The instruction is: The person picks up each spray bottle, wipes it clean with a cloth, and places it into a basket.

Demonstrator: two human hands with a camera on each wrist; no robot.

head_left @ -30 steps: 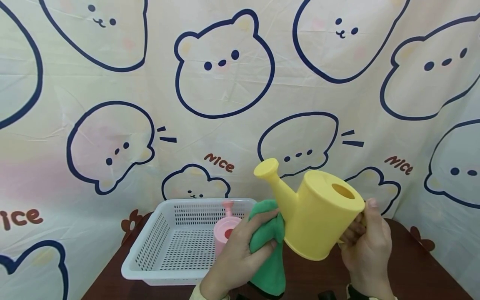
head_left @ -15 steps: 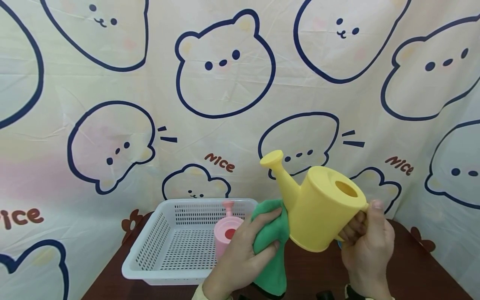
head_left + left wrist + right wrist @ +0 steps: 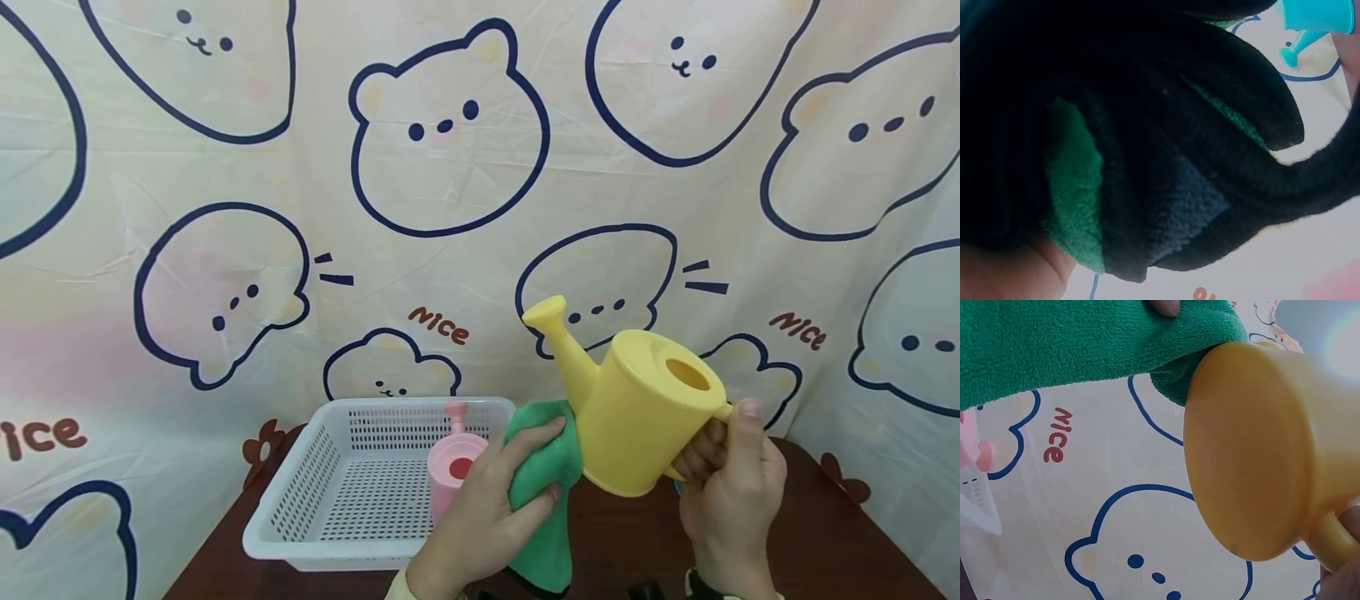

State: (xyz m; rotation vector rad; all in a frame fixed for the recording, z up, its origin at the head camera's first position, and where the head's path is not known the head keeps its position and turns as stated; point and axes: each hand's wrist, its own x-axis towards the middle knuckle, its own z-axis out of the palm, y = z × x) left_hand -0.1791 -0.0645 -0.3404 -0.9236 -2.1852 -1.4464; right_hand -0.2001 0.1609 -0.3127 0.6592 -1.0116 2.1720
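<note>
My left hand [image 3: 480, 508] grips a bunched green cloth [image 3: 545, 533] with a dark border. Folds of this cloth [image 3: 1075, 187] fill much of the left wrist view. Tilted above the table, a yellow watering can [image 3: 645, 417] hangs with its spout up and to the left. My right hand [image 3: 731, 492] holds it by the handle, fingers curled round. The cloth touches the can's left side below the spout; in the right wrist view it lies against the rim of the can's base [image 3: 1247, 456]. The fingertips behind the cloth are hidden.
A white perforated basket [image 3: 330, 546] stands at left on the dark brown table [image 3: 832, 550]. Inside it is a pink watering can [image 3: 448, 462], partly behind my left hand. A blue object with a spout [image 3: 1319, 15] shows in the left wrist view. A printed curtain [image 3: 450, 275] hangs behind.
The yellow can has risen slightly and shifted a little right, with my right hand. The cloth and left hand have also moved slightly right, staying against the can.
</note>
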